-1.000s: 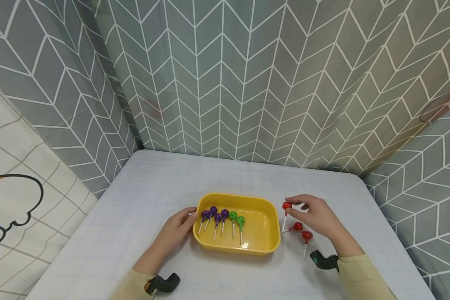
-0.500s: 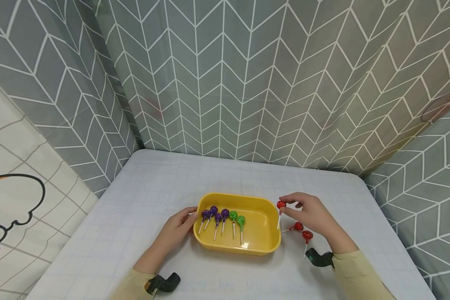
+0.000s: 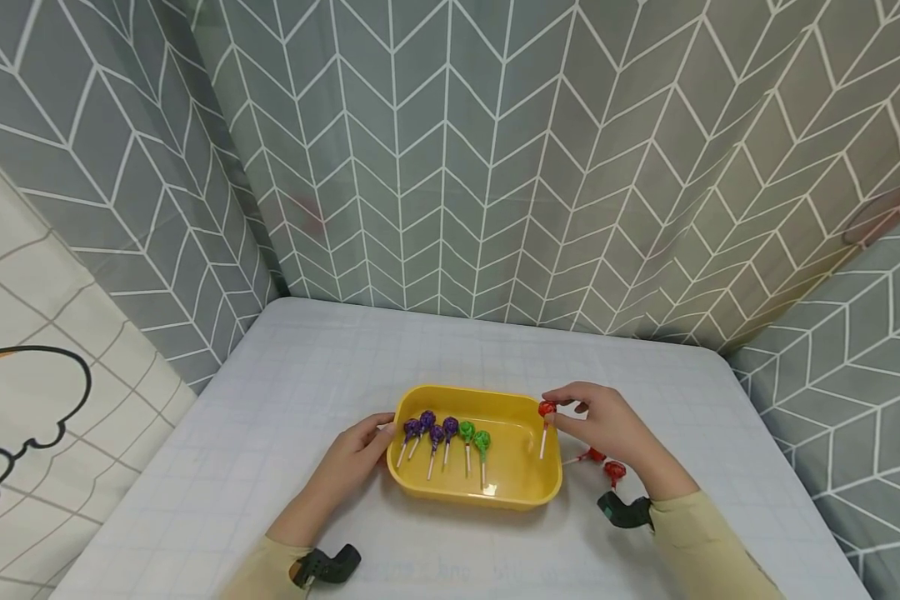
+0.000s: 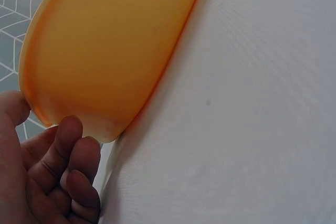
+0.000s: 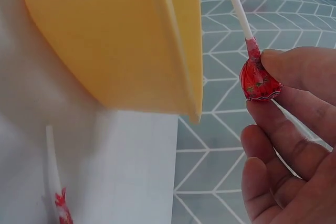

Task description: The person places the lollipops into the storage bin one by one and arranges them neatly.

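Observation:
My right hand (image 3: 600,423) pinches a red lollipop (image 5: 261,81) by its wrapped head, between thumb and fingers. Its white stick points down over the right end of a yellow tray (image 3: 516,479); the right wrist view has the head beside the rim. My left hand (image 3: 354,457) holds the tray's left end, thumb at the rim and fingers against the outer wall (image 4: 105,66). In the tray's left half lie several purple lollipops (image 3: 437,435), with a green lollipop (image 3: 467,431) and another green lollipop (image 3: 482,440) to their right.
On the table (image 3: 330,358), right of the tray, lie a red lollipop (image 3: 596,455) and another red lollipop (image 3: 614,472), both partly hidden by my right hand and wrist camera (image 3: 624,510). Patterned curtains (image 3: 450,208) stand behind the table.
My right hand has moved left with the red lollipop, from beside the tray to over its right end. The left hand and the tray have stayed in place.

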`<state>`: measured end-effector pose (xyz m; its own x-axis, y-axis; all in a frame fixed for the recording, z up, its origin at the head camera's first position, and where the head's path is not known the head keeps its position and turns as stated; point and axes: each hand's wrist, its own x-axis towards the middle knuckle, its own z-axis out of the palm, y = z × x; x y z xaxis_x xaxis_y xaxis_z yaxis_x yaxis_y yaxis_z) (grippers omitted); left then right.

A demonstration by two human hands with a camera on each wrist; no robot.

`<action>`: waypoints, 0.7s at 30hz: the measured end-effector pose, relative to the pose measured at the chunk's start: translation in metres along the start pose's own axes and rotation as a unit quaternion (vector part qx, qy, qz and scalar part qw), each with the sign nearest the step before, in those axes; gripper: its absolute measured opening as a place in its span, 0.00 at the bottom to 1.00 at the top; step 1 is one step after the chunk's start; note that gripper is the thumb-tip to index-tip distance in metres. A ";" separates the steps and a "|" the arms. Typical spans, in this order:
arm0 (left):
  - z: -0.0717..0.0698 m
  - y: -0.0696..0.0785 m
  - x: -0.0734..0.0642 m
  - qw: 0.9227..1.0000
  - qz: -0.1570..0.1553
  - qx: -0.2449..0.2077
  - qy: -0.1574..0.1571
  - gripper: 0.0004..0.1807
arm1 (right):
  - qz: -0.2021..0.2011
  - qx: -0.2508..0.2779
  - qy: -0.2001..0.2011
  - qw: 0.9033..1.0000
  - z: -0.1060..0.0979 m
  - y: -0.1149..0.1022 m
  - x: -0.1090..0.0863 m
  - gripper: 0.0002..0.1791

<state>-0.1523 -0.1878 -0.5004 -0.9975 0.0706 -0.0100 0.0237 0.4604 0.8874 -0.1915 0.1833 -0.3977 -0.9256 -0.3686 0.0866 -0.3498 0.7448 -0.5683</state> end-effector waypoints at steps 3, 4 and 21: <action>0.000 0.000 0.000 1.000 -0.001 0.000 -0.001 0.22 | -0.004 0.004 -0.002 1.000 0.002 -0.002 0.002 0.12; 0.000 0.000 0.000 1.000 -0.002 0.000 -0.002 0.22 | -0.005 0.005 -0.004 1.000 0.003 -0.002 0.003 0.12; -0.001 0.000 0.000 1.000 0.002 0.011 -0.004 0.20 | -0.047 0.006 -0.019 0.999 0.013 -0.011 0.016 0.12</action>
<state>-0.1528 -0.1886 -0.4998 -0.9967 0.0801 -0.0099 0.0297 0.4788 0.8774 -0.2009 0.1614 -0.4008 -0.8825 -0.4578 0.1081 -0.4324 0.6990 -0.5696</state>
